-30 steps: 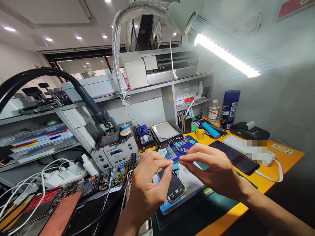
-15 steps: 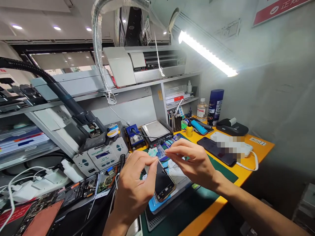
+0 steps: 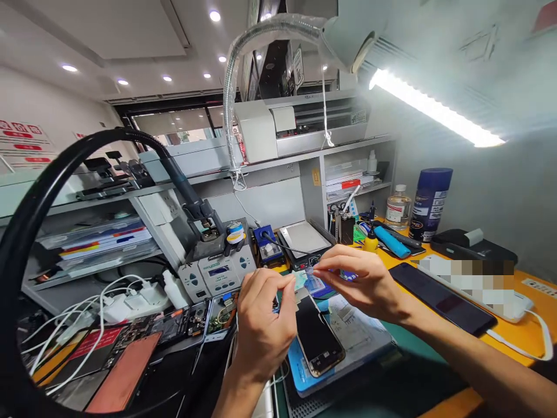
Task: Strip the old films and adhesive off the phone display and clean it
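My left hand [image 3: 270, 319] is closed in a pinch, thumb against forefinger, just left of an opened phone part [image 3: 321, 337] with a dark flat back. My right hand [image 3: 363, 281] also pinches, its fingertips a short way to the right of the left ones and above the far end of that part. What either pinch holds, if anything, is too small to make out. Beneath the phone part lies a blue mat [image 3: 302, 367] on a light, printed surface. A clear and pale green piece [image 3: 301, 281] shows behind the fingertips, partly covered.
Left stand a rework station [image 3: 221, 271], a power strip [image 3: 137, 302] and loose circuit boards [image 3: 169, 331]. Behind are a soldering iron stand [image 3: 267, 247] and a hot plate [image 3: 304, 238]. A dark phone [image 3: 441, 296] and spray can [image 3: 430, 203] are right. A lamp [image 3: 435, 107] hangs overhead.
The view has turned left and up, so the bench appears farther right and a black ring-shaped arm shows at left. Both hands keep their pinched pose over the phone part.
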A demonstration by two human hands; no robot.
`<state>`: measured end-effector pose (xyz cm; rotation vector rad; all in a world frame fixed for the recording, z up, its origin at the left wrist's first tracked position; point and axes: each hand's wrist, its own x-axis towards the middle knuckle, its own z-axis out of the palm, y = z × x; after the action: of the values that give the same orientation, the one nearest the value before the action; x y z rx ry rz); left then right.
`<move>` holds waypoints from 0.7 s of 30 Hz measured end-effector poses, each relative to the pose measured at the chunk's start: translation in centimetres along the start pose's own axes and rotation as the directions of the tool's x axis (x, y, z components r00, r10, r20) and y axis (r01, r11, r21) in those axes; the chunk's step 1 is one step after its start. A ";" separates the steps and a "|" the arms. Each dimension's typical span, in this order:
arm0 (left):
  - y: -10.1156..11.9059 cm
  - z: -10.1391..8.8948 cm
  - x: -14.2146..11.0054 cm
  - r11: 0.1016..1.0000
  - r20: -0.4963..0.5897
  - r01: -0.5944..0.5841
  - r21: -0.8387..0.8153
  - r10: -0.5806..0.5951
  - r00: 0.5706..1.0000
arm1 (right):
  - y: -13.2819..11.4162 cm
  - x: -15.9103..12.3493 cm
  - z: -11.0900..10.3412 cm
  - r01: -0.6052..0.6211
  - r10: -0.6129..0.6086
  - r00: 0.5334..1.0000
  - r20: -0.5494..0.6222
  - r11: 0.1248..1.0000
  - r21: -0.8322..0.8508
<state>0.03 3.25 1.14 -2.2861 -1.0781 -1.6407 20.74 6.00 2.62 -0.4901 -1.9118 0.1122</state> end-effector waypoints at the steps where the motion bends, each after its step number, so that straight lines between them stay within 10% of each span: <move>1: -0.1 0.0 0.0 1.000 -0.012 0.012 0.007 -0.012 1.000 | 0.3 0.1 0.3 0.016 -0.016 1.000 -0.013 1.000 -0.005; 14: 0.2 -1.0 0.8 0.954 0.175 0.278 -0.111 -0.257 0.950 | 2.0 -2.2 0.8 0.025 -0.026 0.995 -0.096 1.000 -0.011; 21: 0.5 -0.5 0.7 0.985 0.097 0.173 -0.006 -0.172 0.980 | 1.8 -2.2 0.6 -0.012 0.012 1.000 -0.015 1.000 -0.014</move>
<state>0.05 2.98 2.11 -2.3617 -1.3246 -1.6155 21.43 6.85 -0.09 -0.5102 -1.8962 0.1029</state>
